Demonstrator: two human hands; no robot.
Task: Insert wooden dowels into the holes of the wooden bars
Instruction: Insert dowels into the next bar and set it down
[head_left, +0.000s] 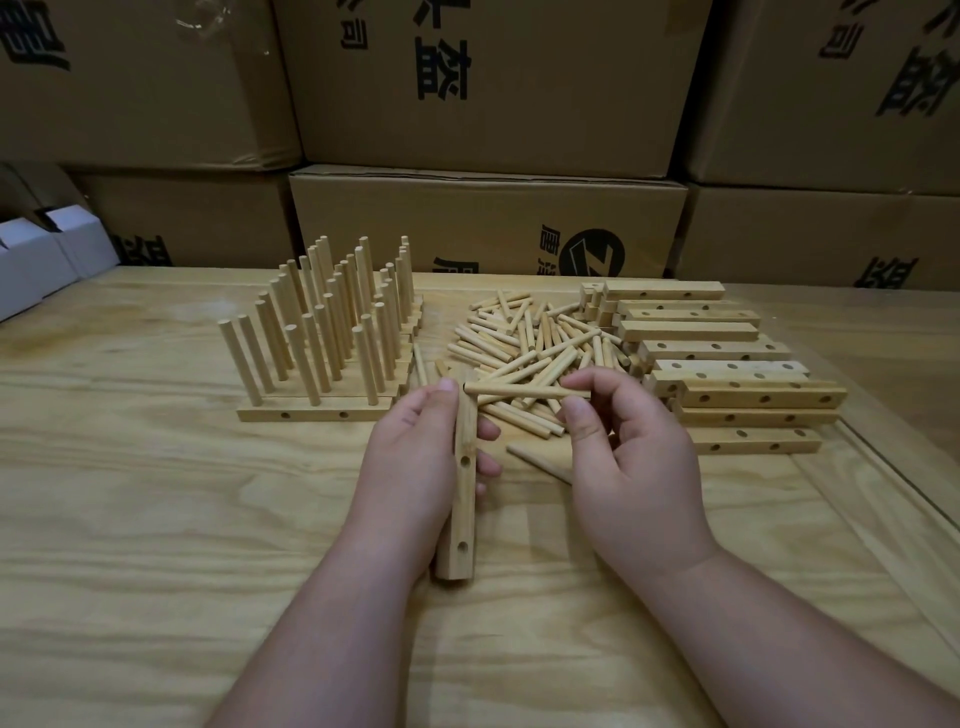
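Leftmost, two small white boxes (36, 260) sit at the table's far edge, against the stacked cardboard cartons (488, 83) that fill the background. Next right, on the wooden table (156, 519): a block of finished bars (317, 414) laid side by side, each with dowels standing upright in it; two side holes show on the nearest one.

Centre: left hand (415, 467) grips a single wooden bar (461, 499), fingers wrapped behind it and thumb pressed on the near face close to the top. Bar runs nearly lengthwise away from the person, lower end down near the wrist, just above or on the table — cannot tell which. Two empty holes visible on its right-facing side.

Right hand (623, 457) pinches one dowel (519, 391) between thumb and forefinger at its right end; remaining fingers loosely curled. Dowel lies roughly horizontal, its left tip at the bar's top hole, just by the left thumb. How far in it sits, cannot tell.

Behind the hands: loose heap of dowels (535, 338) scattered on the table. Far right: stack of undowelled bars (727, 374), holes showing, touching the heap's right edge.
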